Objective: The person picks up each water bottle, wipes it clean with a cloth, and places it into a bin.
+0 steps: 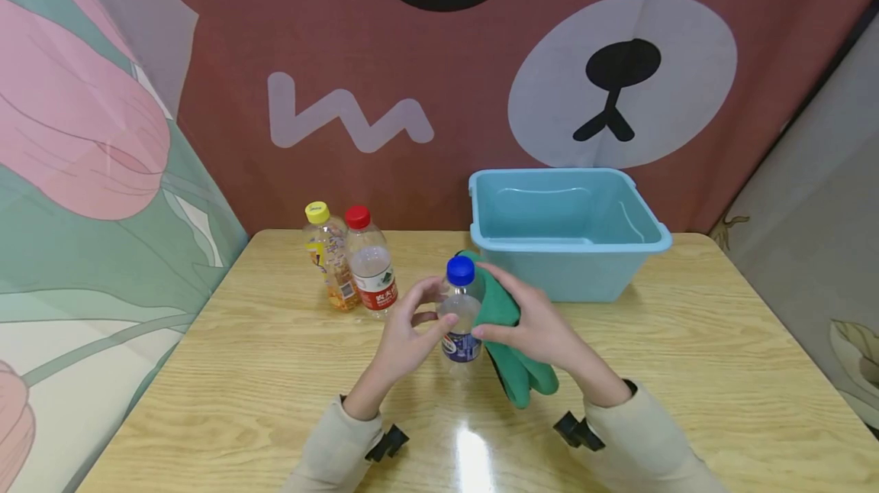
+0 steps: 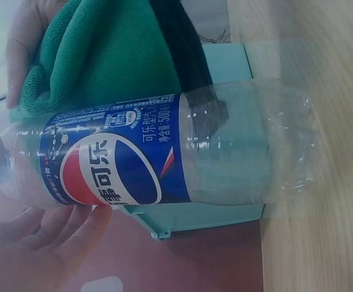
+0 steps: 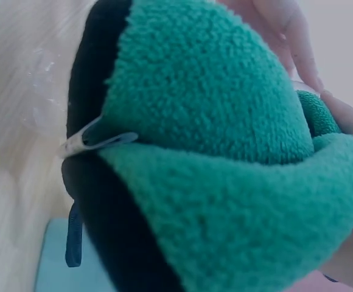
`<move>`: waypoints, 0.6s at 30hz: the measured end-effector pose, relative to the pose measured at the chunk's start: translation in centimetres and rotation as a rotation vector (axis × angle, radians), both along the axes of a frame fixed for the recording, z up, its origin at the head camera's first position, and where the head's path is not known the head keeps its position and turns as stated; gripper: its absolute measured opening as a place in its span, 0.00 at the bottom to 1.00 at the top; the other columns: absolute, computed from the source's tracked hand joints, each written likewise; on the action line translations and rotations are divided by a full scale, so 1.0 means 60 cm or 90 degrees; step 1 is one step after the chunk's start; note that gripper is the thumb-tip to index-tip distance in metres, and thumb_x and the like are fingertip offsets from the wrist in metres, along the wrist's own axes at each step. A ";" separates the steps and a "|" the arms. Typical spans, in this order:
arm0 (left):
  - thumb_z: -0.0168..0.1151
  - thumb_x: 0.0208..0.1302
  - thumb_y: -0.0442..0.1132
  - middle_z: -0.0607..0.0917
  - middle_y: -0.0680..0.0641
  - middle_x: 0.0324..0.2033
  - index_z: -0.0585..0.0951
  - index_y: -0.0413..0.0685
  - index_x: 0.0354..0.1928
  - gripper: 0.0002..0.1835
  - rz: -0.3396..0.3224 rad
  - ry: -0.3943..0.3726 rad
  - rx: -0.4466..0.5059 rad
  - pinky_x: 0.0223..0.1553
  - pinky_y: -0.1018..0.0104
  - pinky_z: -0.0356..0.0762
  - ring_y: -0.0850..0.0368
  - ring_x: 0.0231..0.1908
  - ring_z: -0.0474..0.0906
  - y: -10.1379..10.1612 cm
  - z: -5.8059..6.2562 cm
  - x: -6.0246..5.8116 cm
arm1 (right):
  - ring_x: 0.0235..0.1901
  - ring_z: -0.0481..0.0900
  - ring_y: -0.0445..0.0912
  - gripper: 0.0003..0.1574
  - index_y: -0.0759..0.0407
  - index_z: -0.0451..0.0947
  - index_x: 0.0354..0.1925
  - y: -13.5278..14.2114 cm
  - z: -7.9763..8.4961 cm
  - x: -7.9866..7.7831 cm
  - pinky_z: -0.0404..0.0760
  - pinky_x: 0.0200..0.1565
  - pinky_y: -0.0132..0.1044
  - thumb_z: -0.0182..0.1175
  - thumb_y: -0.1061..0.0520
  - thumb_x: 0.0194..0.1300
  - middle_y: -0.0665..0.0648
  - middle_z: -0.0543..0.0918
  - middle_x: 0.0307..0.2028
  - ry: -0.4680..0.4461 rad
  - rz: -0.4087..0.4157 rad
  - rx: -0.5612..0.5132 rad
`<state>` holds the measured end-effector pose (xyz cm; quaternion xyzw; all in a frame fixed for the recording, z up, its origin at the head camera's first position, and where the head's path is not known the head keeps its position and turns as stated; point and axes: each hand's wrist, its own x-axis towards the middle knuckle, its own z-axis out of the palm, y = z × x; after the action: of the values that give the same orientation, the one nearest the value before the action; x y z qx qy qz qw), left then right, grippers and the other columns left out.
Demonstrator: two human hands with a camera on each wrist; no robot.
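Observation:
A clear plastic cola bottle with a blue cap and blue label is upright in front of me. My left hand holds its upper part from the left, thumb at the front and fingers curling behind. Opposite it, my right hand grips a folded green cloth, which lies against the bottle's right side and hangs down beside it. Black edging, a small tag and a dark loop show on the cloth in the right wrist view. The bottle's label faces the left wrist camera.
Left of the hands stand a red-capped water bottle and a yellow-capped bottle with orange on its wrap. A light blue plastic tub sits at the back right of the wooden table, before a brown patterned curtain.

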<state>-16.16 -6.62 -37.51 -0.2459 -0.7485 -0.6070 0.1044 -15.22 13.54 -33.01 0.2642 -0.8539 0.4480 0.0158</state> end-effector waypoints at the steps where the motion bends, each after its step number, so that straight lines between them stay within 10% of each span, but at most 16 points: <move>1: 0.62 0.56 0.28 0.76 0.37 0.49 0.69 0.31 0.56 0.25 -0.002 0.002 0.002 0.42 0.60 0.79 0.43 0.47 0.74 0.000 0.000 0.000 | 0.38 0.76 0.46 0.48 0.55 0.57 0.66 0.000 -0.002 0.000 0.76 0.36 0.39 0.68 0.53 0.52 0.60 0.77 0.47 -0.004 0.000 -0.004; 18: 0.60 0.58 0.29 0.73 0.34 0.53 0.66 0.33 0.59 0.27 -0.020 -0.025 0.016 0.45 0.58 0.77 0.40 0.50 0.72 -0.001 0.001 0.006 | 0.47 0.75 0.52 0.49 0.53 0.55 0.67 0.001 -0.040 -0.006 0.75 0.45 0.47 0.68 0.52 0.52 0.61 0.74 0.53 -0.053 -0.011 -0.036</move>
<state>-15.81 -6.65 -37.47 -0.2442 -0.7388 -0.6225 0.0837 -15.57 13.62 -35.42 0.2370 -0.8433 0.4822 -0.0085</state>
